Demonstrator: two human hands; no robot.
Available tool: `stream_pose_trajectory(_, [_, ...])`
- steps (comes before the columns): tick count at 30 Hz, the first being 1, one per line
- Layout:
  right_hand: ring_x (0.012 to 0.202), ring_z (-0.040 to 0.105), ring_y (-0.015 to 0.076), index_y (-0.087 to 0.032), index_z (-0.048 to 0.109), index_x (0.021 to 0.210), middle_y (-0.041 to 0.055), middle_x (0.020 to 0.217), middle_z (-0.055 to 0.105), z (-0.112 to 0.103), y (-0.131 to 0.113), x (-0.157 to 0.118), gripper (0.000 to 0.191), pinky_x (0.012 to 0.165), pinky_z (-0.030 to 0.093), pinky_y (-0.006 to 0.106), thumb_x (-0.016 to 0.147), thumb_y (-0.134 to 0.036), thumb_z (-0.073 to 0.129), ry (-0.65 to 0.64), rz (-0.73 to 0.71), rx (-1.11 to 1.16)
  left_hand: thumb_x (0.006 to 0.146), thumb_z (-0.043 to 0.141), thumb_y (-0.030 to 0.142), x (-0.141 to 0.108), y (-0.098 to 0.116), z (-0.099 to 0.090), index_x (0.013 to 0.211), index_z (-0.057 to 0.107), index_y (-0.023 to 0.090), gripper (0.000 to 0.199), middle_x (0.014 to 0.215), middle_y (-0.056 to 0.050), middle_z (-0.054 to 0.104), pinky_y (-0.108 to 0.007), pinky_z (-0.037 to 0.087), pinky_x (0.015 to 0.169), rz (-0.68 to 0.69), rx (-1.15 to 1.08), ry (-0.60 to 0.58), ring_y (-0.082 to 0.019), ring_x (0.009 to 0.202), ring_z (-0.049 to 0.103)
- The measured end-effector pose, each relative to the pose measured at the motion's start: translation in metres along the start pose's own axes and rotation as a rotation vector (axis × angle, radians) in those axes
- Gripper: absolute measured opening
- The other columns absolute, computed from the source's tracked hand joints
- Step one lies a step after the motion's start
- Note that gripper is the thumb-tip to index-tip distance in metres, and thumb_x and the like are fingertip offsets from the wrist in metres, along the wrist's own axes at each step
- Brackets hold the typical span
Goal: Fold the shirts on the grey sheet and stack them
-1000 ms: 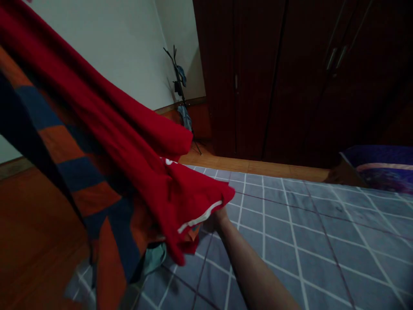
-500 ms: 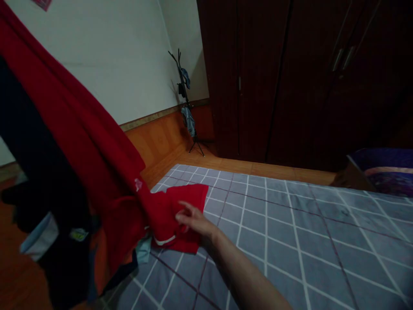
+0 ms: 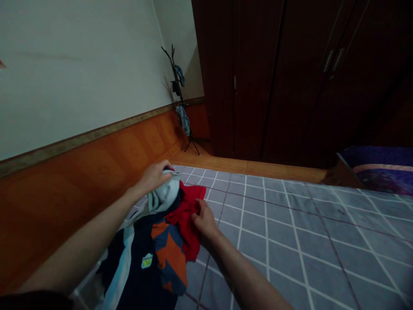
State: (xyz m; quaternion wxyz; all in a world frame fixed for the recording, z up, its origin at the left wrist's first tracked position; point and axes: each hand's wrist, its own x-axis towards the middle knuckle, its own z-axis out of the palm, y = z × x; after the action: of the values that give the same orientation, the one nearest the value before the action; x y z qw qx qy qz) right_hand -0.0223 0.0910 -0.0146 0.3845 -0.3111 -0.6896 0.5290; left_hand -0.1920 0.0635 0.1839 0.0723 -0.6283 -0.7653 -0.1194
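Observation:
My left hand (image 3: 155, 175) is closed at the far end of the clothing on the bed, its fingers around a fold of pale grey fabric (image 3: 166, 192). My right hand (image 3: 204, 218) has its thumb and fingers drawn together on a red garment (image 3: 190, 232), which lies partly under the rest. Nearer to me spreads a navy garment (image 3: 143, 284) with a light blue and white stripe, a small badge and an orange and grey patterned part (image 3: 171, 254). I cannot tell where one garment ends and another begins.
A bed with a grey checked sheet (image 3: 290, 245) fills the foreground. Beyond it stand a dark wardrobe (image 3: 251, 86) and a black coat stand (image 3: 177, 82) with a few things hung on it. A purple cloth-covered item (image 3: 380, 165) sits at the right, and a wall (image 3: 80, 77) runs along the left.
The red cloth that hung high at the left has come down, and the navy clothing now lies on the bed. My left hand has come into view; my right fingers have curled in.

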Motion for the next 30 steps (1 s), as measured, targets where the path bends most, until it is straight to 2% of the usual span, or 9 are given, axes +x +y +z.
stream_pose_trajectory(2, [0.097, 0.058, 0.0236, -0.019, 0.07, 0.093, 0.0056, 0.097, 0.069, 0.003, 0.002, -0.003, 0.044, 0.09, 0.042, 0.034, 0.054, -0.007, 0.054, -0.016, -0.028, -0.018, 0.077, 0.056, 0.015, 0.001, 0.015, 0.061, 0.107, 0.062, 0.018, 0.031, 0.096, -0.004, 0.07, -0.026, 0.047, 0.078, 0.028, -0.023, -0.111, -0.019, 0.089, 0.064])
stream_pose_trajectory(4, [0.089, 0.061, 0.023, -0.019, 0.072, 0.084, 0.0047, 0.087, 0.07, 0.005, 0.005, -0.004, 0.038, 0.085, 0.044, 0.033, 0.055, -0.007, 0.051, -0.012, -0.024, -0.023, 0.078, 0.058, 0.02, 0.004, 0.03, 0.107, 0.113, 0.061, 0.021, 0.035, 0.1, -0.004, 0.071, -0.027, 0.047, 0.079, 0.051, -0.033, -0.197, -0.021, 0.093, 0.065])
stream_pose_trajectory(6, [0.081, 0.063, 0.0221, -0.019, 0.072, 0.079, 0.0053, 0.081, 0.071, 0.005, 0.01, -0.002, 0.034, 0.08, 0.046, 0.033, 0.06, -0.008, 0.045, 0.037, 0.011, -0.018, 0.079, 0.059, 0.024, 0.009, 0.04, 0.136, 0.118, 0.06, 0.023, 0.039, 0.102, -0.007, 0.071, -0.031, 0.047, 0.081, 0.058, -0.017, -0.253, -0.025, 0.097, 0.065])
stream_pose_trajectory(8, [0.074, 0.064, 0.0216, -0.018, 0.071, 0.075, 0.0057, 0.076, 0.071, 0.003, 0.016, 0.002, 0.033, 0.076, 0.048, 0.034, 0.064, -0.009, 0.041, 0.1, 0.056, -0.004, 0.079, 0.06, 0.026, 0.013, 0.045, 0.15, 0.124, 0.056, 0.023, 0.045, 0.106, -0.01, 0.07, -0.035, 0.047, 0.083, 0.064, 0.007, -0.287, -0.028, 0.101, 0.064])
stream_pose_trajectory(13, [0.068, 0.065, 0.0203, -0.02, 0.07, 0.071, 0.0025, 0.069, 0.071, 0.001, 0.024, 0.007, 0.032, 0.07, 0.049, 0.031, 0.065, -0.011, 0.039, 0.185, 0.108, 0.044, 0.078, 0.06, 0.025, 0.017, 0.04, 0.158, 0.13, 0.051, 0.025, 0.053, 0.115, -0.009, 0.067, -0.036, 0.045, 0.09, 0.121, 0.024, -0.338, -0.027, 0.108, 0.061])
stream_pose_trajectory(18, [0.067, 0.064, 0.021, -0.021, 0.07, 0.068, 0.0024, 0.068, 0.071, 0.003, 0.022, 0.004, 0.03, 0.069, 0.048, 0.031, 0.064, -0.012, 0.042, 0.204, 0.104, 0.064, 0.08, 0.058, 0.027, 0.013, 0.04, 0.158, 0.115, 0.058, 0.026, 0.035, 0.106, -0.006, 0.069, -0.035, 0.046, 0.085, 0.123, 0.02, -0.342, -0.027, 0.102, 0.063])
stream_pose_trajectory(23, [0.064, 0.063, 0.0194, -0.022, 0.069, 0.066, 0.0005, 0.064, 0.069, 0.005, 0.025, 0.003, 0.028, 0.068, 0.046, 0.029, 0.063, -0.014, 0.042, 0.232, 0.103, 0.103, 0.079, 0.057, 0.026, 0.008, 0.042, 0.159, 0.109, 0.058, 0.024, 0.03, 0.101, -0.008, 0.07, -0.035, 0.045, 0.083, 0.087, -0.001, -0.31, -0.028, 0.099, 0.063])
stream_pose_trajectory(26, [0.063, 0.061, 0.0186, -0.021, 0.068, 0.066, 0.0003, 0.063, 0.068, 0.006, 0.029, 0.005, 0.027, 0.065, 0.045, 0.028, 0.065, -0.015, 0.041, 0.279, 0.113, 0.133, 0.074, 0.061, 0.024, 0.008, 0.041, 0.16, 0.102, 0.06, 0.021, 0.028, 0.093, -0.009, 0.07, -0.035, 0.044, 0.08, 0.059, -0.038, -0.292, -0.029, 0.094, 0.064])
stream_pose_trajectory(30, [0.066, 0.061, 0.0182, -0.019, 0.068, 0.068, 0.0011, 0.065, 0.068, 0.003, 0.033, 0.008, 0.026, 0.065, 0.045, 0.027, 0.067, -0.018, 0.042, 0.352, 0.125, 0.177, 0.069, 0.064, 0.027, 0.006, 0.039, 0.163, 0.079, 0.062, 0.02, 0.012, 0.078, -0.005, 0.068, -0.03, 0.043, 0.072, 0.006, -0.149, -0.234, -0.025, 0.083, 0.063])
